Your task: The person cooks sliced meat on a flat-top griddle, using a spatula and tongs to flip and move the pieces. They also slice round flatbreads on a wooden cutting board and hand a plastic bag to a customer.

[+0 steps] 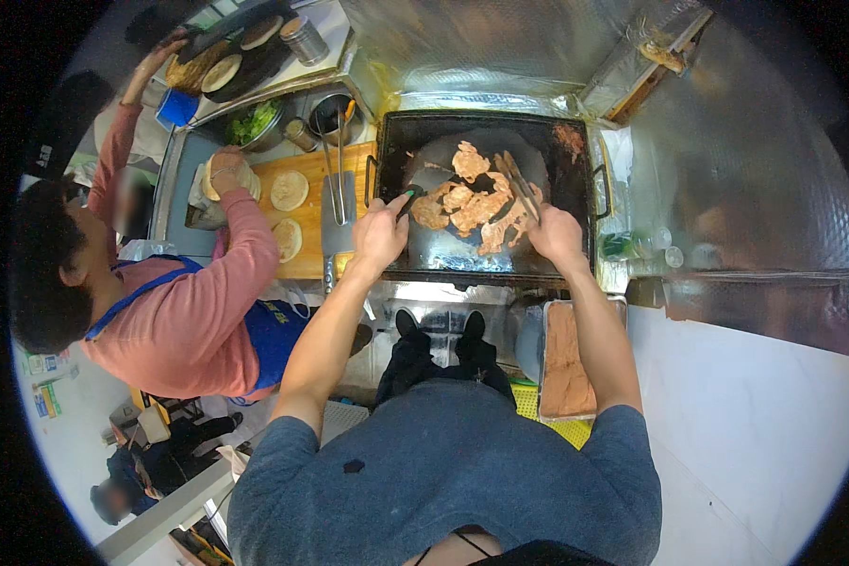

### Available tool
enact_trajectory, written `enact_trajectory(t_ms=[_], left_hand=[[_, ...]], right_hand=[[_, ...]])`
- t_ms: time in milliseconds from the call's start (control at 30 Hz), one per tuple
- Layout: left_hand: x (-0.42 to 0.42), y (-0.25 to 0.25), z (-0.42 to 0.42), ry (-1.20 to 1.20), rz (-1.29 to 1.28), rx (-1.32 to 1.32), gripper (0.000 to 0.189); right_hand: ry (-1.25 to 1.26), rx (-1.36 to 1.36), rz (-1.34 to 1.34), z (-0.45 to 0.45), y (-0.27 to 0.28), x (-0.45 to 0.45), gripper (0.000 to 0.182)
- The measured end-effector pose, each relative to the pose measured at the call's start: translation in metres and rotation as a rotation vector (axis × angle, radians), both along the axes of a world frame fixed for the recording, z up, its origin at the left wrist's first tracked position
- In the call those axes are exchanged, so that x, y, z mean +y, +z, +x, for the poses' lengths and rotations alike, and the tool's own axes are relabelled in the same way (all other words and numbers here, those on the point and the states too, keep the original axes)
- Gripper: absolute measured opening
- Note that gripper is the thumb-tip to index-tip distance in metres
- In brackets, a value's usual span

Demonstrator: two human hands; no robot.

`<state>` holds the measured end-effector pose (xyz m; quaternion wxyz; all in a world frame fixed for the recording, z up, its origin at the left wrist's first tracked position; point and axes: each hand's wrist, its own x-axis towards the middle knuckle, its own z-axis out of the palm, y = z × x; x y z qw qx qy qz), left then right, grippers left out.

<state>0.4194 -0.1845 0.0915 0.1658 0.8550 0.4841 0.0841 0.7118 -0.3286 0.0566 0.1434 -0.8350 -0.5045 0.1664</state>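
Observation:
Several browned pieces of meat (480, 209) lie on a black flat griddle (431, 134) before me. At the griddle's left side my left hand (382, 235) is closed around a dark-handled tool with a green tip; its working end is hard to make out. My right hand (556, 233) grips metal tongs (518, 185), whose ends reach over the meat on the right. A small heap of darker meat bits (568, 140) sits in the griddle's back right corner.
A co-worker in a blue apron (277, 347) stands at left, handling flatbreads. A wooden board (308, 159) holds round flatbreads, another pair of tongs (338, 177) and a broad metal scraper (337, 237). A tray of brown food (566, 368) is low at right, and foil-lined walls (736, 163) surround the griddle.

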Motion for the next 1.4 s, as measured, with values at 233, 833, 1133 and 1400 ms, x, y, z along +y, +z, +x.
enact_trajectory(t_ms=[233, 833, 1133, 1400], left_hand=[[-0.015, -0.026, 0.019, -0.226, -0.002, 0.029, 0.042], [-0.013, 0.028, 0.055, -0.512, -0.057, 0.347, 0.034], [-0.022, 0.045, 0.004, -0.289, -0.029, 0.167, 0.038], [0.001, 0.024, -0.008, -0.113, 0.011, 0.089, 0.039]], right_hand=[[-0.071, -0.043, -0.046, 0.010, -0.024, -0.017, 0.032], [0.161, -0.058, -0.172, -0.037, 0.001, -0.033, 0.027], [0.113, -0.014, 0.007, -0.042, 0.002, -0.054, 0.025], [0.118, 0.020, 0.033, -0.053, -0.021, -0.051, 0.028]])
